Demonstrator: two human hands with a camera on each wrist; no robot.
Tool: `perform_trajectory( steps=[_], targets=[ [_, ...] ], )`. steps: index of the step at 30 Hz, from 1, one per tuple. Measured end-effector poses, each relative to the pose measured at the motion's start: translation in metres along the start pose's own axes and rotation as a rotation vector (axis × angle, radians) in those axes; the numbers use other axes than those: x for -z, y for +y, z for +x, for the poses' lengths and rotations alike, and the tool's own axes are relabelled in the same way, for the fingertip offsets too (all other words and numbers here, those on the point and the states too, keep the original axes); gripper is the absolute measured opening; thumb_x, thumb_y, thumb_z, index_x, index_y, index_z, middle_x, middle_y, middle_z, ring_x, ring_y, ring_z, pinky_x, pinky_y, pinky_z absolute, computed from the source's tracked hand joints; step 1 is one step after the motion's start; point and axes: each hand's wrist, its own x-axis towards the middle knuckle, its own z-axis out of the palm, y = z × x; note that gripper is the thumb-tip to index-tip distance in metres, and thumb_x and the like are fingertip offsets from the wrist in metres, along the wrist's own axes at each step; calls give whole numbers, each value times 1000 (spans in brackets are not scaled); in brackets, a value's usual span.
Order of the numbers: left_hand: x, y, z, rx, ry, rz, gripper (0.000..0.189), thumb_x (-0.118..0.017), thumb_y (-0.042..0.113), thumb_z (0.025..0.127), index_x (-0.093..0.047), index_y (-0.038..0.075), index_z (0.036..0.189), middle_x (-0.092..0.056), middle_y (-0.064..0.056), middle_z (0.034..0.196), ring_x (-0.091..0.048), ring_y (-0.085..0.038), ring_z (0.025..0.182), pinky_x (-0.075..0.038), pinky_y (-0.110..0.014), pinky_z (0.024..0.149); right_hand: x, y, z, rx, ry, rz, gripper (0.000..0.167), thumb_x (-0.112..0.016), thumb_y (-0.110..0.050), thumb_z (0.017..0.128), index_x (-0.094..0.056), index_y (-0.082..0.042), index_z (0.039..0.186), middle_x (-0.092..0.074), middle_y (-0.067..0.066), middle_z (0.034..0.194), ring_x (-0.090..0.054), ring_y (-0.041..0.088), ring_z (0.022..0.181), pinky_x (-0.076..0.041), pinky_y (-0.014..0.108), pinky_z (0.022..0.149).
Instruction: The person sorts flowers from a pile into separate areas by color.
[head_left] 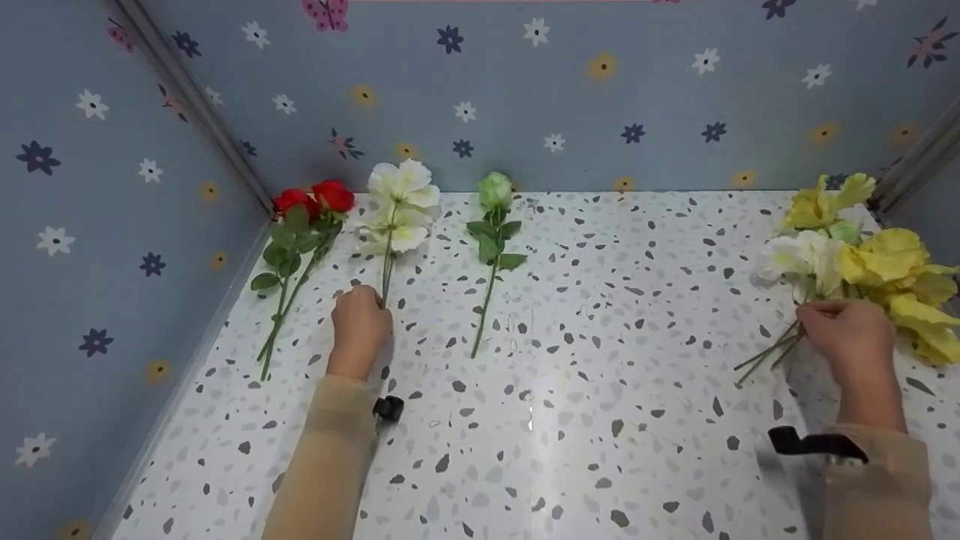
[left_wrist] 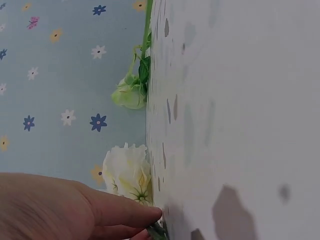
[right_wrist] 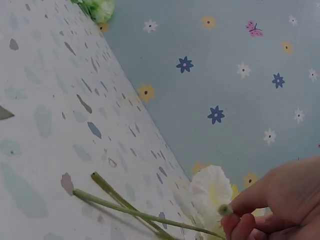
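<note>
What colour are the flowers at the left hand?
White, tinged pale yellow; the flowers show best in the head view.

Flowers point(head_left: 401, 229) on table point(head_left: 592, 330), beside wall point(head_left: 540, 97)

L hand point(head_left: 361, 321) pinching, knuckles up; R hand point(head_left: 851, 334) pinching, well apart; both forearms point(head_left: 321, 457) fwd.

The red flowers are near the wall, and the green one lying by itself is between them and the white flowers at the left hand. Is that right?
Not quite: the head view shows the lone green flower to the right of the white flowers at the left hand, not between them and the red flowers, which are near the wall.
</note>
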Motion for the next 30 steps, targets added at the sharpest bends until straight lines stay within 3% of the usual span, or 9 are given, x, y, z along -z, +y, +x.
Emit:
perform_trajectory(
  steps=[2, 4, 9, 12, 16, 18, 21, 25, 30],
  targets=[
    [-1, 2, 1, -5, -15, -6, 20, -57, -8, 92, -66, -3, 75, -73, -28, 86, -66, -47, 85, -55, -60, 81, -3, -4, 0, -16, -9, 54, 63, -56, -44, 110, -58, 1, 154, -65, 20, 135, -60, 13, 92, -58, 32, 68],
    [6, 13, -4, 2, -29, -7, 19, -58, -10, 92, -66, -4, 76, -72, -28, 85, -65, -44, 80, -55, -61, 80, -8, -10, 0, -23, -9, 131, 65, -57, -45, 110, -56, 1, 156, -68, 8, 126, -60, 12, 96, -58, 29, 73],
    [9, 15, -3, 1, -44, -8, 35, -58, -8, 95, -54, 5, 63, -55, -13, 60, -46, -29, 62, -48, -51, 69, -20, -27, -4, 23, 15, 320, 58, -63, -40, 109, -59, 1, 151, -70, -14, 96, -68, 10, 94, -59, 22, 78],
    [13, 19, -5, 9, -38, -16, 32, -60, -5, 99, -62, -1, 68, -59, -17, 64, -50, -33, 65, -49, -51, 73, -25, -38, -9, 63, 26, 395, 47, -66, -37, 109, -64, -5, 142, -71, -14, 96, -68, 9, 92, -59, 20, 78],
    [18, 29, -8, -8, 2, -21, 15, -68, 0, 101, -76, -12, 101, -75, -30, 100, -69, -51, 96, -55, -61, 93, -34, -55, -17, 127, 18, 528, 33, -69, -32, 109, -68, -8, 132, -73, -12, 97, -68, 7, 88, -58, 16, 76],
    [21, 38, -13, -25, 10, -59, 18, -69, 3, 101, -76, -12, 110, -75, -30, 106, -71, -50, 103, -55, -61, 97, -40, -65, -22, 170, 2, 630, 29, -71, -25, 108, -69, -6, 129, -73, -8, 99, -70, 8, 86, -59, 16, 75],
    [24, 60, -23, -75, 26, -174, 17, -70, 7, 102, -78, -7, 108, -76, -23, 100, -72, -41, 96, -57, -55, 91, -56, -79, -30, 248, -32, 758, 27, -73, -17, 107, -68, 0, 127, -73, -1, 102, -71, 10, 86, -61, 18, 76],
    [21, 98, -45, -157, -34, -376, 14, -73, 11, 101, -81, 1, 106, -77, -12, 95, -72, -29, 88, -61, -44, 84, -88, -97, -43, 352, -89, 790, 28, -73, -11, 106, -66, 6, 128, -72, 6, 106, -72, 13, 88, -63, 22, 80],
    [3, 138, -82, -231, -255, -517, 11, -74, 12, 101, -81, 7, 106, -76, -1, 94, -71, -19, 88, -63, -35, 82, -122, -113, -61, 416, -158, 740, 28, -69, -10, 109, -65, 8, 130, -73, 7, 107, -74, 15, 89, -64, 27, 84]
  ],
)
